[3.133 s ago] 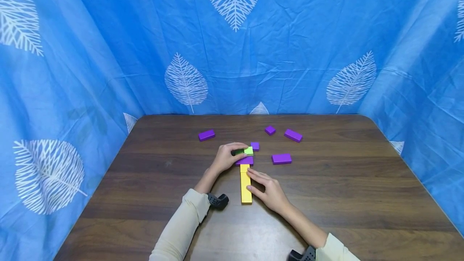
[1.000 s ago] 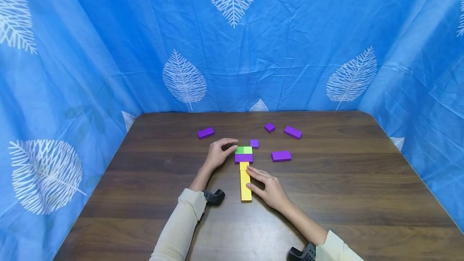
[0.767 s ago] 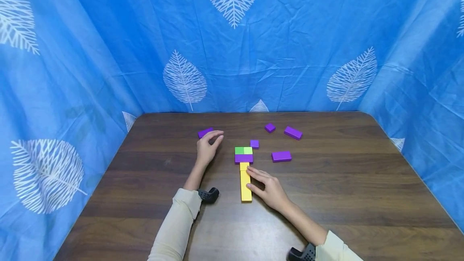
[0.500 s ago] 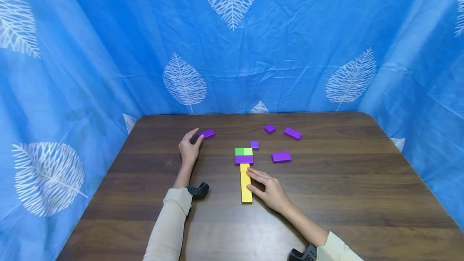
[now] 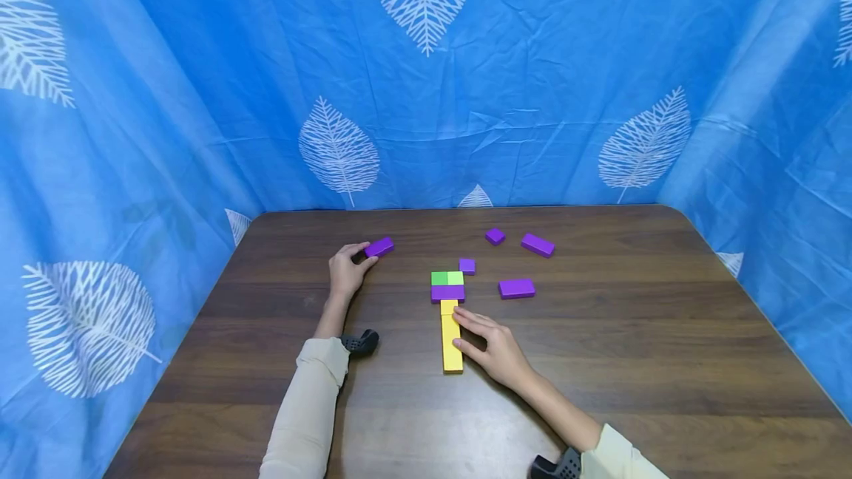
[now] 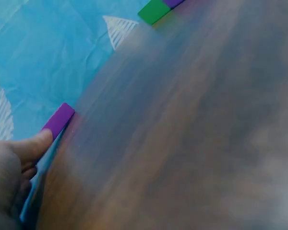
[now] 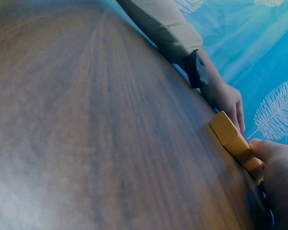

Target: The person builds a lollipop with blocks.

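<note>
At the back left of the table, my left hand (image 5: 345, 272) pinches the near-left end of an oblong purple block (image 5: 380, 247) between thumb and fingers. The left wrist view has the thumb against that purple block (image 6: 59, 120). My right hand (image 5: 498, 352) rests its thumb and fingertips along the right side of a yellow column, made of a long yellow block (image 5: 452, 350) with a short yellow block (image 5: 449, 307) at its far end. Crosswise beyond the column lies a purple block (image 5: 447, 293). Behind it sit a green block (image 5: 439, 278) and a lime block (image 5: 455, 278), side by side.
A small purple block (image 5: 467, 266) lies at the lime block's back right. Farther right are another small purple block (image 5: 495, 236) and two oblong ones, the back block (image 5: 538, 245) and the nearer block (image 5: 516, 288). A blue leaf-print curtain (image 5: 532, 94) hangs behind the wooden table (image 5: 632, 331).
My left hand let go of the green and lime blocks, leaving them behind the crosswise purple one, moved back left and took hold of the oblong purple block. The right hand stayed put.
</note>
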`<state>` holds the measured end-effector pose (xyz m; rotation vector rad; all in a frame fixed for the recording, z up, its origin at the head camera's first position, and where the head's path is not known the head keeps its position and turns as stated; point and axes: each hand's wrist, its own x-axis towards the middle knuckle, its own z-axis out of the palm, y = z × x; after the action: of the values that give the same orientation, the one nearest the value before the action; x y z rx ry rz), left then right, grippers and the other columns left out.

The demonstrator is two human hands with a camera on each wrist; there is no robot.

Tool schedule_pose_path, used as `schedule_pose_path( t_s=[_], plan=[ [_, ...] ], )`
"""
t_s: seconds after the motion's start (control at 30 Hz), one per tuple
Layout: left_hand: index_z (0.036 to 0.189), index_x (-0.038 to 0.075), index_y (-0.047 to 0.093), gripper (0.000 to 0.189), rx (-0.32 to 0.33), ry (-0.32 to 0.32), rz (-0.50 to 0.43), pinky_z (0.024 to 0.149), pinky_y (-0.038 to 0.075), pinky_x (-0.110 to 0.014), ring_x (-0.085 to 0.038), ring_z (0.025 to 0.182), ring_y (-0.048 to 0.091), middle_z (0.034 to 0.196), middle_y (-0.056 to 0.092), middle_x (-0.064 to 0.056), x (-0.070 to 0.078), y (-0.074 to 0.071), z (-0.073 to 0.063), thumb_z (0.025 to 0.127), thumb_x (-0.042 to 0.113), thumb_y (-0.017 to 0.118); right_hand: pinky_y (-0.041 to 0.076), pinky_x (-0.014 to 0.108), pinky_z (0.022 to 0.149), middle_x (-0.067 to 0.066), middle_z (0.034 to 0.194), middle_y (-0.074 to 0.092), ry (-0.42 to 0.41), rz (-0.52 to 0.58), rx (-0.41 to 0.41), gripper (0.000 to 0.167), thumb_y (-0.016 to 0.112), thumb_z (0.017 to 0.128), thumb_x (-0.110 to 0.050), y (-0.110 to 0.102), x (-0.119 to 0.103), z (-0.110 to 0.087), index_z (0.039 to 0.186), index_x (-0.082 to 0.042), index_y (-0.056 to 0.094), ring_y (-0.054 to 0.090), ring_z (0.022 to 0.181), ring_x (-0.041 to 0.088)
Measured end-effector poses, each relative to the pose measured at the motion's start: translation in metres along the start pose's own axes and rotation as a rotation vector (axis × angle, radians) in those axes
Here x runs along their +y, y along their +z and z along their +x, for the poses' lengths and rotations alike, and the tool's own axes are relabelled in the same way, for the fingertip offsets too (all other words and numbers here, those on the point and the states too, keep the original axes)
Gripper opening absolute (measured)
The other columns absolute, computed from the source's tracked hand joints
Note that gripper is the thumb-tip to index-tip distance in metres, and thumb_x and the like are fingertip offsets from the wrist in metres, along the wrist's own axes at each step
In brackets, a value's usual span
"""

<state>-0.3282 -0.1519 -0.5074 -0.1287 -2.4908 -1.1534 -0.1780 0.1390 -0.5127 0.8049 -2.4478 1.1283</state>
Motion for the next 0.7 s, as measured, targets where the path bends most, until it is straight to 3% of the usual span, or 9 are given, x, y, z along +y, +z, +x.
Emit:
schedule_pose_path(
  t_s=[0.1,0.23,0.4,0.7],
  plan=[
    [0.103,0.005,0.071,0.034,0.016,-0.038,-0.077,0.088,0.046,-0.041,-0.028,0.097,0.061,0.104,0.066,-0.015,0.007,0.002,-0.009,0.073,0.018,0.079,0.042,0.043,0.095,0.007,0.127,0.056,-0.002,0.001,-0.002,0.042,0.069,0.083,-0.022,0.000,0.000,0.000,0.120,-0.003,0.061,0.053,0.115,0.027],
    [0.100,0.007,0.072,0.034,-0.014,-0.058,-0.142,0.076,0.052,-0.036,-0.023,0.088,0.065,0.097,0.069,-0.011,0.024,0.009,-0.025,0.070,0.020,0.082,0.042,0.043,0.095,0.007,0.127,0.056,0.001,0.005,0.004,0.042,0.070,0.083,-0.022,0.001,0.000,0.000,0.120,-0.003,0.062,0.053,0.115,0.027],
    [0.096,0.007,0.073,0.035,-0.033,0.002,-0.139,0.071,0.054,-0.031,-0.019,0.082,0.066,0.091,0.070,-0.008,0.040,0.021,-0.039,0.066,0.022,0.084,0.042,0.042,0.095,0.006,0.127,0.056,0.003,-0.003,0.013,0.042,0.069,0.083,-0.022,0.000,0.001,0.001,0.120,-0.004,0.062,0.053,0.115,0.027],
    [0.091,0.005,0.072,0.035,-0.015,0.119,-0.061,0.069,0.051,-0.032,-0.018,0.078,0.062,0.085,0.067,-0.005,0.040,0.025,-0.046,0.062,0.018,0.087,0.043,0.043,0.094,0.006,0.127,0.056,-0.008,-0.011,0.002,0.042,0.069,0.084,-0.023,0.000,0.001,-0.001,0.120,-0.003,0.061,0.053,0.115,0.027]
  ],
)
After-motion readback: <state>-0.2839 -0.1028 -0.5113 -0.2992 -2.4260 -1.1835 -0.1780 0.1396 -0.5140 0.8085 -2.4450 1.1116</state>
